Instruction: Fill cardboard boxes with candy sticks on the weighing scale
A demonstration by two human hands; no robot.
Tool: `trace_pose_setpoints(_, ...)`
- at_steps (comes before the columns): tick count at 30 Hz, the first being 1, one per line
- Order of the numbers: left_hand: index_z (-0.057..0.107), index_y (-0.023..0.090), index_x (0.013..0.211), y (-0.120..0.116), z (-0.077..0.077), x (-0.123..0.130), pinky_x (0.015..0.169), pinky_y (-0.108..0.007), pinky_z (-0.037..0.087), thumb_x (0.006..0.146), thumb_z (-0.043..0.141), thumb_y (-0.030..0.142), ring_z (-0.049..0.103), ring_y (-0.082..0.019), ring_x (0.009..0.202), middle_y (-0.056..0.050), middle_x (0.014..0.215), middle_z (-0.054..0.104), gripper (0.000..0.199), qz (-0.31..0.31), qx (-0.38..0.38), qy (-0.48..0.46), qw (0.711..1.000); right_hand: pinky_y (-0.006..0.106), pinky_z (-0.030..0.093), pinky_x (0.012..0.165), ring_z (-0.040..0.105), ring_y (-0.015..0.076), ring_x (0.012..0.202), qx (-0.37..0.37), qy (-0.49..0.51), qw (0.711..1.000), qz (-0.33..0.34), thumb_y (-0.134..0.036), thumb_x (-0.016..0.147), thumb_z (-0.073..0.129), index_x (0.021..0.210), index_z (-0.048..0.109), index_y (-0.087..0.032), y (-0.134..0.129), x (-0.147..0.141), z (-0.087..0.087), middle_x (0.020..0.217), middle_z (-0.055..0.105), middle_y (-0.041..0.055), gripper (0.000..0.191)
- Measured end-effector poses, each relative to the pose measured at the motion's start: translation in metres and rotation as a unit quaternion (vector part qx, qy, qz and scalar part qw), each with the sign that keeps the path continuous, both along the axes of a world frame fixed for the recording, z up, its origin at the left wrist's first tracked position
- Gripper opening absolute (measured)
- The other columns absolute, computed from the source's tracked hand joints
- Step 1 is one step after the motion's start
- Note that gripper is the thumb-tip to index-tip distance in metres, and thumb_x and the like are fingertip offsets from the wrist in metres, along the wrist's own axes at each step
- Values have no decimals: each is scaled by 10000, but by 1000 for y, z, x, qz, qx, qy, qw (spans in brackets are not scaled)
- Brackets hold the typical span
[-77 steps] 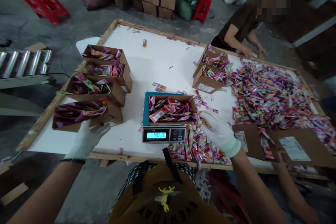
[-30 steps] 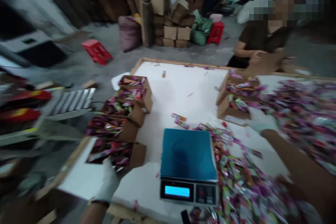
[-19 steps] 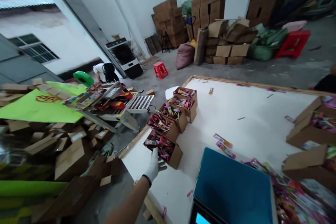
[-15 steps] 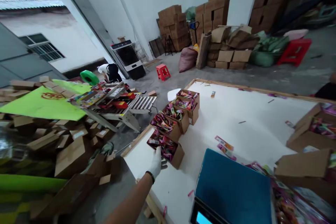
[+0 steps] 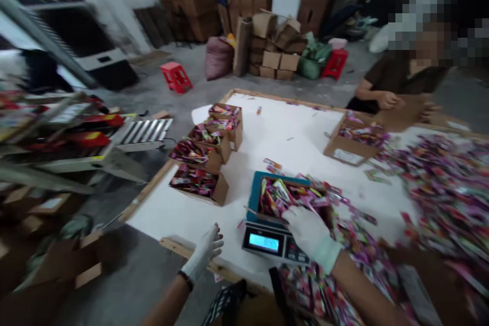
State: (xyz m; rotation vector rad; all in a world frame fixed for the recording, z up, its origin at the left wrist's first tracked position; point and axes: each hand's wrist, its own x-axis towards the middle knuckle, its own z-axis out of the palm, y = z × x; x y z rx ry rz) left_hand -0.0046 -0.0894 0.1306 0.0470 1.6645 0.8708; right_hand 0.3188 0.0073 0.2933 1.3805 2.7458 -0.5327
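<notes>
The right hand [image 5: 311, 237] is at the rim of a cardboard box [image 5: 264, 218] heaped with packets [image 5: 282, 198] on the scale [image 5: 263, 242] — whether it grips, I can't tell — while the left hand [image 5: 204, 252] is open, holding nothing.

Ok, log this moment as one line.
right white-gloved hand: at sachet-filled cardboard box on blue digital scale | left white-gloved hand: open, empty

Stretching up from the bottom centre of the frame, a bare left forearm [image 5: 166, 305] is narrowing into a dark wrist band [image 5: 185, 280], then opening into the white-gloved left grip [image 5: 204, 252], fingers [image 5: 216, 237] spreading apart and pointing toward the upper right. Slanting in from the lower right, a bare right forearm [image 5: 369, 290] is rising past a pale glove cuff [image 5: 329, 257] into the white-gloved right grip [image 5: 307, 232], fingers [image 5: 292, 221] bunching together, pointing left and curving downward.
</notes>
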Motion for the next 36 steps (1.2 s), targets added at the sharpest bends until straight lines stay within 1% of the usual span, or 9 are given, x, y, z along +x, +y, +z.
trace_pose_setpoints(2, 581, 193, 1062, -14, -5, 14, 662, -330, 533, 771, 705, 612, 700, -272, 894, -159, 1067, 656, 525, -20, -2, 1, 1000, 391, 529, 922, 653, 245, 1014, 24, 93, 995, -13, -135, 942, 486, 1023, 693, -197, 3, 15, 14, 1043, 703, 99, 230)
trace_pose_setpoints(5, 591, 187, 1038, -26, -7, 29, 646, -296, 521, 786, 706, 476, 698, -236, 854, -136, 1027, 661, 400, -34, 10, 1, 999, 405, 527, 931, 646, 245, 1020, 99, 203, 967, -116, -236, 974, 483, 1041, 667, -205, 0, 53, 33, 1055, 699, 102, 198)
trace_pose_setpoints(10, 601, 169, 1086, -27, -10, 33, 674, -270, 518, 784, 670, 326, 688, -192, 839, -125, 1050, 671, 348, -41, 30, 3, 999, 416, 541, 905, 671, 258, 966, 128, 236, 930, -252, -344, 942, 554, 1020, 666, -205, -12, 94, 44, 994, 715, 97, 195)
trace_pose_setpoints(13, 606, 164, 1107, -20, -11, 30, 741, -291, 536, 781, 656, 327, 693, -191, 869, -120, 1069, 679, 368, -49, 43, -2, 998, 424, 544, 903, 671, 265, 967, 123, 237, 930, -254, -396, 931, 581, 1072, 677, -200, -10, 84, 42, 1029, 718, 102, 260)
trace_pose_setpoints(17, 616, 158, 1123, -17, -12, 30, 775, -313, 538, 766, 658, 344, 702, -203, 887, -123, 1068, 693, 404, -63, 51, -9, 997, 412, 513, 965, 641, 272, 1068, 104, 191, 953, -212, -426, 948, 576, 1195, 671, -189, 13, 42, 39, 1147, 700, 116, 355)
trace_pose_setpoints(23, 627, 158, 1120, -32, -24, 36, 725, -292, 531, 750, 683, 366, 703, -202, 871, -126, 1067, 695, 428, -63, 48, -6, 997, 425, 486, 961, 607, 327, 1133, 8, -56, 984, -169, -513, 872, 673, 1252, 647, -159, 55, -18, 22, 1243, 665, 155, 520)
trace_pose_setpoints(26, 618, 163, 1108, -44, -28, 36, 673, -271, 526, 764, 683, 347, 697, -187, 825, -115, 1037, 691, 396, -53, 37, -7, 998, 412, 483, 940, 611, 321, 1132, 14, -100, 983, -153, -462, 915, 628, 1198, 682, -182, 62, -22, 11, 1210, 676, 139, 402)
trace_pose_setpoints(32, 605, 154, 1114, -60, -28, 32, 688, -275, 544, 818, 637, 280, 697, -188, 866, -128, 1080, 682, 324, -39, 8, -5, 999, 364, 455, 1023, 629, 246, 1124, 32, 80, 984, -156, -293, 983, 509, 1089, 747, -195, 56, 1, 1, 1220, 710, 96, 278)
trace_pose_setpoints(36, 608, 161, 1116, -55, -24, 34, 659, -270, 528, 798, 651, 273, 694, -189, 846, -124, 1076, 681, 340, -38, 16, -9, 999, 351, 516, 905, 654, 230, 995, 64, 273, 938, -203, -403, 1001, 480, 1081, 734, -198, 39, 21, 19, 1049, 741, 79, 336)
